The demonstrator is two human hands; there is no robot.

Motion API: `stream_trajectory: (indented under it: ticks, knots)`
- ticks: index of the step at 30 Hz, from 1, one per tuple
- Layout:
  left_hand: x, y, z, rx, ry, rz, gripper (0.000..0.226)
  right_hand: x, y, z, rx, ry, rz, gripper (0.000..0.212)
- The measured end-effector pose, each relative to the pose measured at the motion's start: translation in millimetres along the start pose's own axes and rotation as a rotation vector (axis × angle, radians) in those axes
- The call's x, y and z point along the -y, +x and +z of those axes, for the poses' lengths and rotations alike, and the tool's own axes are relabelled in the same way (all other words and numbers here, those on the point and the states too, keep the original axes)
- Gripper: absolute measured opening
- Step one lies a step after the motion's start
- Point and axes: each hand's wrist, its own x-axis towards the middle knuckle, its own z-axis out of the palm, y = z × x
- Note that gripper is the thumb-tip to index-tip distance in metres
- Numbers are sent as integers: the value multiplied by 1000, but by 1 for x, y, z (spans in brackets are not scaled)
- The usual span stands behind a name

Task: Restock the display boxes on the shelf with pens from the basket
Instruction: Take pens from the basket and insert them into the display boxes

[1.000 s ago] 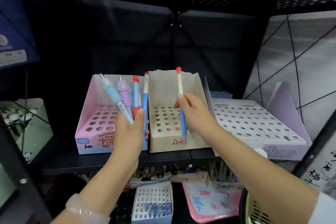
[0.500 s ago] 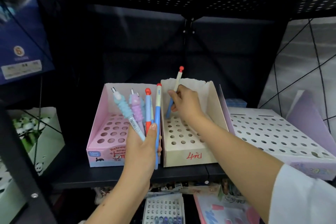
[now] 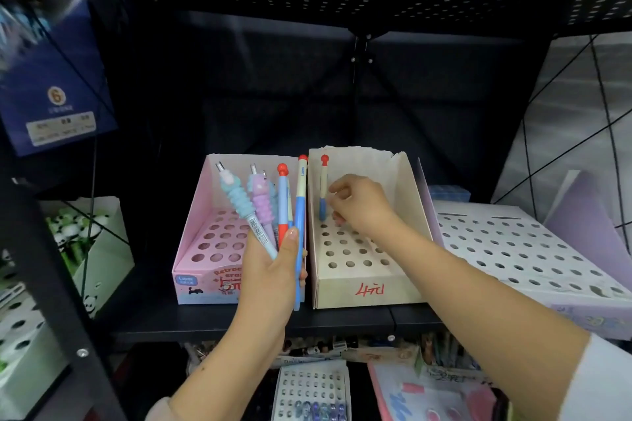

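1. Beige card makes up the middle display box (image 3: 362,287), at the centre of the frame on the black shelf (image 3: 239,321); red writing marks its front, and its top panel is punched with round holes.
2. One pen (image 3: 323,193) stands upright in a back-row hole at the box's left side, long axis vertical, red knob up, blue lower barrel down.
3. The right hand (image 3: 359,207) sits just right of that pen, fingers curled; whether they pinch the barrel or only touch it I cannot tell.
4. The left hand (image 3: 273,270), at lower centre, is clamped round a bunch of pens (image 3: 273,208) fanned upward, tips down in the palm: a ridged light-blue one, a ridged lilac one and two blue ones with red ends.
5. The pink display box (image 3: 201,249), touching the beige one's left side, shows only empty holes where visible.
6. The wide lilac-white display box (image 3: 533,260), at right, likewise holds nothing in its visible holes.
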Motion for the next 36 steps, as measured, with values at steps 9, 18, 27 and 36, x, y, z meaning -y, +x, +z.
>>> stream_trajectory:
  ticks: [9, 18, 27, 36]
  knots:
    - [-2, 0, 0, 47, 31, 32, 16, 28, -66, -5, 406, 513, 85, 15]
    - [-12, 7, -15, -11, -21, -62, 8, 27, -30, -36, -182, 510, -86, 10]
    - [-15, 12, -31, 15, -123, -196, 20, -10, 3, -5, -122, -92, -137, 3]
    - [-12, 13, -35, 3, -110, -174, 21, -24, 11, 1, -165, -160, -127, 4]
